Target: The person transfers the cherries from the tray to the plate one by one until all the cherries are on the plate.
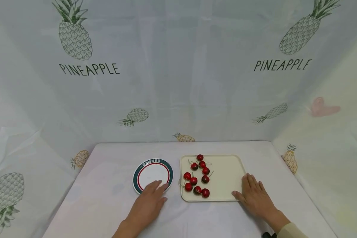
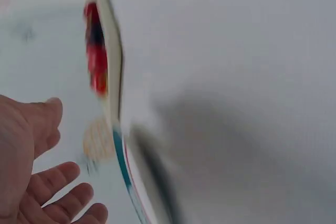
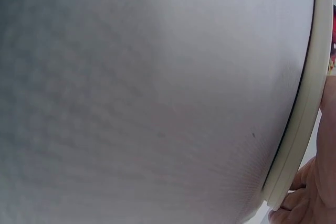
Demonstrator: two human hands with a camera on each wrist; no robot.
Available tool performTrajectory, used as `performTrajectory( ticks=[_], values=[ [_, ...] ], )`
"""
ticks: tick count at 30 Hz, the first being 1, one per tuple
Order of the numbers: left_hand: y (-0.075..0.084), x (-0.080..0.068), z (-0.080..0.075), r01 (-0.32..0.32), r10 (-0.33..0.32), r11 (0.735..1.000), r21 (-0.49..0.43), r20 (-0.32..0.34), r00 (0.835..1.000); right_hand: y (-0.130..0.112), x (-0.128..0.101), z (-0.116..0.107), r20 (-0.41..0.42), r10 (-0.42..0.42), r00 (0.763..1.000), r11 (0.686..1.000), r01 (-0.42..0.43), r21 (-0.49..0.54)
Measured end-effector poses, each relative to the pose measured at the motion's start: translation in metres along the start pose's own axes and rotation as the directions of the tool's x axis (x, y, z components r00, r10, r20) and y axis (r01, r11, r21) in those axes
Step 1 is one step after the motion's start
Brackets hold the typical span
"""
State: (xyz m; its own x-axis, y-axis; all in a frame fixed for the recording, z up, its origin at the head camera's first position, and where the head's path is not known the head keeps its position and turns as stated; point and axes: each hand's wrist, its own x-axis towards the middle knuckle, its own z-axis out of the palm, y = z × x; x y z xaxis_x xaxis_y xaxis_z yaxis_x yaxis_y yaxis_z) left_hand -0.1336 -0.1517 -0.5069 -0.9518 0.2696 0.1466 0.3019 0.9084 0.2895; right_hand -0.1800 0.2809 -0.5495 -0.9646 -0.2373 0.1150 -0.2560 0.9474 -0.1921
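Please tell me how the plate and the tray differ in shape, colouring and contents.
The plate is round, while the tray is a wider rectangle with rounded corners. The plate is white with a dark teal rim and a red ring; the tray is plain cream. No cherries show on the plate, whereas the tray holds red cherries grouped toward its left side. Both lie on the white-covered table.

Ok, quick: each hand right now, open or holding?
Left hand: open, holding nothing, over the near side of the plate.
Right hand: open, resting at the right side of the cream tray.
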Motion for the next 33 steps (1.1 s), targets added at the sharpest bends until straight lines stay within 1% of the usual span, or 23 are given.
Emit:
performTrajectory(
  ticks=[2, 3, 5, 7, 8, 10, 13, 16, 17, 19, 20, 22, 24, 25, 26, 28, 29, 30, 31, 33],
  values=[
    [-0.016, 0.004, -0.008, 0.046, -0.048, 0.999, -0.029, -0.081, 0.996, 0.001, 0.000, -0.001, -0.001, 0.001, 1.000, 1.000, -0.001, -0.007],
    [-0.024, 0.007, -0.012, 0.080, -0.087, 0.995, -0.063, -0.104, 0.991, 0.002, 0.001, -0.002, -0.001, 0.002, 1.000, 1.000, -0.002, -0.012],
    [-0.040, 0.014, -0.020, 0.149, -0.166, 0.978, -0.143, -0.118, 0.979, 0.002, 0.001, -0.003, 0.000, 0.003, 1.000, 1.000, -0.003, -0.019],
    [-0.057, 0.020, -0.027, 0.224, -0.249, 0.950, -0.217, -0.093, 0.964, 0.003, 0.001, -0.004, 0.005, 0.006, 1.000, 1.000, -0.006, -0.020],
    [-0.066, 0.023, -0.030, 0.256, -0.285, 0.931, -0.261, -0.079, 0.955, 0.004, 0.001, -0.004, 0.007, 0.007, 1.000, 1.000, -0.007, -0.016],
    [-0.084, 0.027, -0.035, 0.313, -0.342, 0.894, -0.321, -0.037, 0.939, 0.004, 0.001, -0.004, 0.007, 0.006, 1.000, 1.000, -0.006, -0.011],
    [-0.110, 0.033, -0.035, 0.383, -0.408, 0.835, -0.396, 0.024, 0.913, 0.004, 0.001, -0.003, 0.013, 0.007, 1.000, 1.000, -0.006, -0.003],
    [-0.130, 0.036, -0.031, 0.444, -0.455, 0.760, -0.474, 0.100, 0.885, 0.003, 0.002, -0.001, 0.009, 0.001, 1.000, 1.000, -0.001, -0.010],
    [-0.136, 0.037, -0.029, 0.462, -0.467, 0.734, -0.498, 0.124, 0.876, 0.003, 0.003, 0.000, 0.013, 0.003, 1.000, 1.000, -0.003, -0.009],
    [-0.144, 0.037, -0.026, 0.489, -0.481, 0.692, -0.531, 0.166, 0.861, 0.002, 0.003, 0.000, 0.011, 0.000, 1.000, 1.000, 0.000, -0.014],
    [-0.147, 0.037, -0.024, 0.498, -0.484, 0.667, -0.554, 0.187, 0.855, 0.002, 0.004, 0.000, 0.014, 0.000, 1.000, 1.000, 0.000, -0.013],
    [-0.151, 0.038, -0.022, 0.506, -0.482, 0.617, -0.602, 0.219, 0.848, 0.001, 0.004, 0.001, 0.019, 0.000, 1.000, 1.000, 0.000, -0.014],
    [-0.153, 0.038, -0.021, 0.511, -0.476, 0.558, -0.654, 0.252, 0.843, 0.001, 0.004, 0.001, 0.019, -0.002, 1.000, 1.000, 0.002, -0.016],
    [-0.154, 0.039, -0.021, 0.515, -0.474, 0.516, -0.684, 0.272, 0.837, 0.001, 0.004, 0.001, 0.018, -0.002, 1.000, 1.000, 0.002, -0.017],
    [-0.154, 0.039, -0.021, 0.517, -0.468, 0.486, -0.705, 0.290, 0.835, 0.001, 0.004, 0.001, 0.017, -0.001, 1.000, 1.000, 0.001, -0.017],
    [-0.154, 0.041, -0.020, 0.525, -0.458, 0.434, -0.733, 0.322, 0.828, 0.001, 0.003, 0.002, 0.013, 0.001, 1.000, 1.000, 0.000, -0.016],
    [-0.154, 0.042, -0.020, 0.532, -0.455, 0.415, -0.738, 0.338, 0.824, 0.001, 0.003, 0.002, 0.013, 0.002, 1.000, 1.000, -0.002, -0.012],
    [-0.154, 0.043, -0.020, 0.538, -0.448, 0.406, -0.739, 0.352, 0.822, 0.002, 0.003, 0.003, 0.017, 0.006, 1.000, 1.000, -0.006, -0.005],
    [-0.153, 0.044, -0.020, 0.543, -0.443, 0.401, -0.738, 0.363, 0.820, 0.002, 0.002, 0.003, 0.017, 0.008, 1.000, 1.000, -0.008, -0.002],
    [-0.151, 0.045, -0.018, 0.548, -0.432, 0.406, -0.731, 0.375, 0.820, 0.003, 0.002, 0.004, 0.016, 0.008, 1.000, 1.000, -0.008, 0.004]
  ],
)
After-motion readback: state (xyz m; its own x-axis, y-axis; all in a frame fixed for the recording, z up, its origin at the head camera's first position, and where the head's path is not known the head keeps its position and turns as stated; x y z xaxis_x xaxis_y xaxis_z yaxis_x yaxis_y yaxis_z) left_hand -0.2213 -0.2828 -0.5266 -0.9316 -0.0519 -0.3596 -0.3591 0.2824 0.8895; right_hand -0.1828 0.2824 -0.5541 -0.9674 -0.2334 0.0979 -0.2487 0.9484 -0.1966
